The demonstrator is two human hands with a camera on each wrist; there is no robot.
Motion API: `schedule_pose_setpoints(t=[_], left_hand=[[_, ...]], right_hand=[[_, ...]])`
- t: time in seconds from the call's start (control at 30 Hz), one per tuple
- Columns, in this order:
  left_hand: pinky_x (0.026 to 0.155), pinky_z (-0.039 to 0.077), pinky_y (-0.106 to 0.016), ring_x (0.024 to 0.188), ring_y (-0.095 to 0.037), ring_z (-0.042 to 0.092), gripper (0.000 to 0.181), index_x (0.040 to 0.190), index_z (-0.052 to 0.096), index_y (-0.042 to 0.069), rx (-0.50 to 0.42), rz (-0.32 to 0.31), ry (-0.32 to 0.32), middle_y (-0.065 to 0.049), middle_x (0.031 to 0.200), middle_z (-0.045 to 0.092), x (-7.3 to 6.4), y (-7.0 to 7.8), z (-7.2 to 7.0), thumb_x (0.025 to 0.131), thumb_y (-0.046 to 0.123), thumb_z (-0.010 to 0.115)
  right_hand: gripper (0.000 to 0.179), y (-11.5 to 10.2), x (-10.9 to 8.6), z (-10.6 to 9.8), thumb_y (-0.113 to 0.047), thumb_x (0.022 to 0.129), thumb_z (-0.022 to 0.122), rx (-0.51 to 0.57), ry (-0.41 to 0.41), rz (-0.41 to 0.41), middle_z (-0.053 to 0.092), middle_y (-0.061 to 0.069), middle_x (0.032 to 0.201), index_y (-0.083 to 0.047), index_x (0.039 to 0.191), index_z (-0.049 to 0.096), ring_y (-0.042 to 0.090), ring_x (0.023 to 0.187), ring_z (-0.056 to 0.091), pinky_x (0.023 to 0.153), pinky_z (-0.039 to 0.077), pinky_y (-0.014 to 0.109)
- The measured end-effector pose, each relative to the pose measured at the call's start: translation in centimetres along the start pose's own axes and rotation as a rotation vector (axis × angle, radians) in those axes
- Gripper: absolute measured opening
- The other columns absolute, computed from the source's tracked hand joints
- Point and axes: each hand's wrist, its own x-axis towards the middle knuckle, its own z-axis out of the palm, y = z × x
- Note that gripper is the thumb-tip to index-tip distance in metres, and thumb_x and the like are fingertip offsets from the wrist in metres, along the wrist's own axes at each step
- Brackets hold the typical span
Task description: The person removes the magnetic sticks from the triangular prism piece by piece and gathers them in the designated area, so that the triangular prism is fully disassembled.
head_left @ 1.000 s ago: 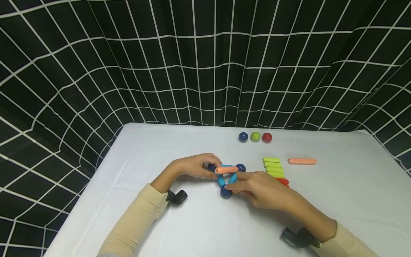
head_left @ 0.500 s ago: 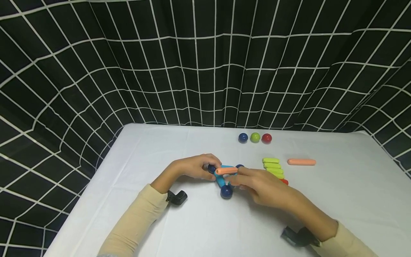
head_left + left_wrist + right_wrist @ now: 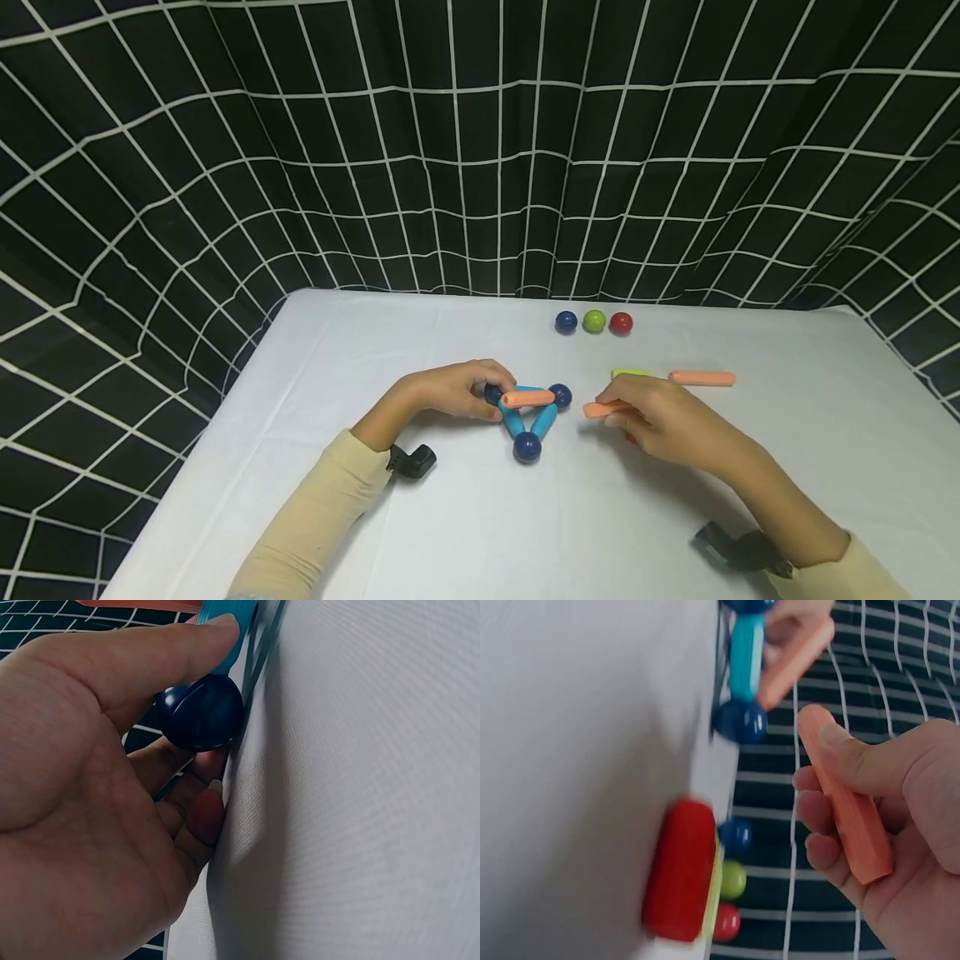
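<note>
Light blue rods (image 3: 544,421) and dark blue balls (image 3: 527,447) form a triangle on the white table. An orange rod (image 3: 528,399) reaches from its back right ball toward my left hand (image 3: 459,390). That hand grips the back left ball (image 3: 202,712); in the left wrist view its thumb lies on the adjoining light blue rod (image 3: 229,637). To the right of the triangle, my right hand (image 3: 663,421) pinches another orange rod (image 3: 847,799) between thumb and fingers, apart from the triangle. The right hand partly hides green and red rods.
A blue ball (image 3: 566,322), a green ball (image 3: 594,321) and a red ball (image 3: 621,323) line the back of the table. One more orange rod (image 3: 702,378) lies behind my right hand, near a yellow-green rod (image 3: 630,372). The right wrist view shows a red rod (image 3: 680,870).
My right hand has left the triangle and moved right; an orange rod now shows in its fingers. The front ball and right-hand blue rod are uncovered. My left hand keeps its place.
</note>
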Motion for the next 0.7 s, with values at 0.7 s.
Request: schedule_pose_setpoints(t=[0.7], left_hand=[[0.110,0.034,-0.039,0.126,-0.016,0.047,0.026,0.113,0.072,0.019,-0.035,-0.004,-0.002,0.001,0.133,0.056,0.0,0.0,0.0,0.088,0.012,0.076]], right_hand=[[0.026,9.5,-3.4,-4.5,0.001,0.075,0.084,-0.052,-0.081,0.401,0.069,0.006,0.094,-0.003,0.099,0.075,0.025,0.082,0.056,0.069,0.053,0.034]])
